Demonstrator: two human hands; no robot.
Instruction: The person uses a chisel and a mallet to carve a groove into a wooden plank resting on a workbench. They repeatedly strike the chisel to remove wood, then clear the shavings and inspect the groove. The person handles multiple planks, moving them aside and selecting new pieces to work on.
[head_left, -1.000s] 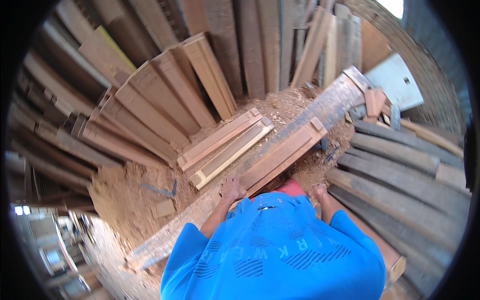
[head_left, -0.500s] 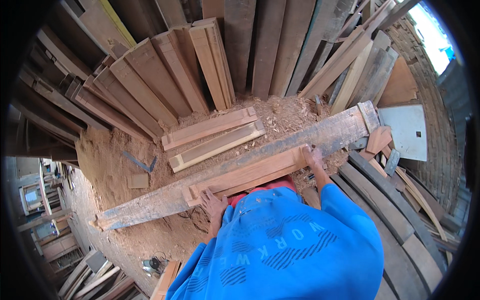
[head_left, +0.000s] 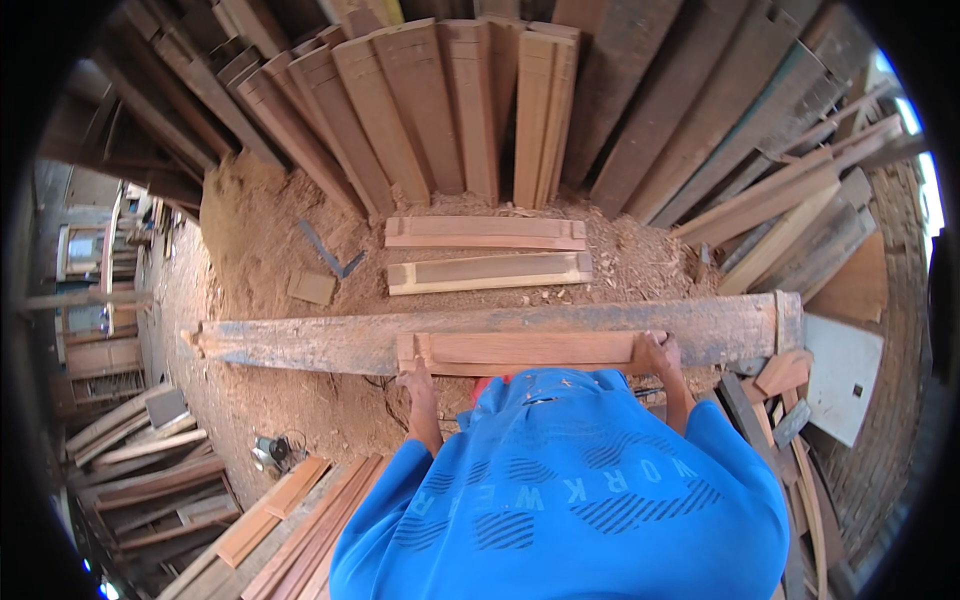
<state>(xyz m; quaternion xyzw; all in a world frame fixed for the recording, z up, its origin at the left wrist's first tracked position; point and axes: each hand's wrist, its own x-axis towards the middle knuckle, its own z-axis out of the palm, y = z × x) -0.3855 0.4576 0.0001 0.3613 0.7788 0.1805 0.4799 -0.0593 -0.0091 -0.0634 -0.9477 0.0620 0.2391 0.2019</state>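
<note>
A short reddish wooden board lies lengthwise along the near side of a long, weathered plank, close to my body. My left hand grips its left end from the near edge, the fingers partly hidden. Around the right end, my right hand is closed, with its thumb and fingers at the edge. The board has stepped, cut sections near both ends. Beyond the plank, two similar boards rest on the shavings: a reddish one and, nearer, one with a pale edge.
Many boards lean upright along the far side. A metal square and a small wood block lie on the sawdust at left. Behind my left arm are a corded power tool and stacked timber. A white panel stands at right.
My view has turned, so the long plank and the boards now look nearly level. Both hands remain at the ends of the short board.
</note>
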